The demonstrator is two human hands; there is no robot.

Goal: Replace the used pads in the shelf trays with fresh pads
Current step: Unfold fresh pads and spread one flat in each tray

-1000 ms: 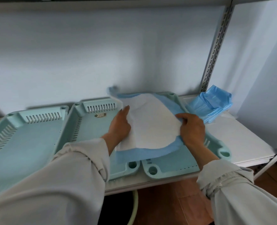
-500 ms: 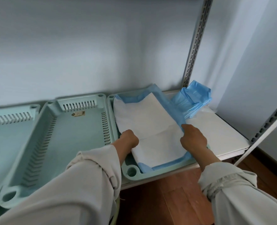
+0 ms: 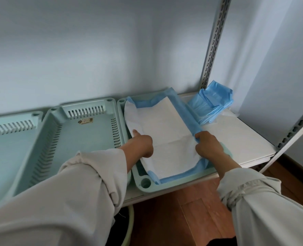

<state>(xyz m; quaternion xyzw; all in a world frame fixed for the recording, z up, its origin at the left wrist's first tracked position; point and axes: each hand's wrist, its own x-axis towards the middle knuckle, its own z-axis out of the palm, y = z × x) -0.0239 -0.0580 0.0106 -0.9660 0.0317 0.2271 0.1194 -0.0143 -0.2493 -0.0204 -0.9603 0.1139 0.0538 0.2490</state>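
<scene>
1. Three pale green trays: the right tray (image 3: 145,183), the middle tray (image 3: 72,139) and the left tray (image 3: 5,148), which is cut off at the frame's edge;
2. One white pad (image 3: 165,132) with blue border;
3. One bundle of blue plastic (image 3: 213,105);
4. Two hands: left hand (image 3: 140,144), right hand (image 3: 209,146);
5. One shelf (image 3: 239,139).

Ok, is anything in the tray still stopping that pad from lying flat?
Nothing visible lies between the pad and the floor of the right tray. The left hand touches its left side with a finger out, and the right hand pinches its blue right edge. Its edges still curl up the tray walls.
</scene>
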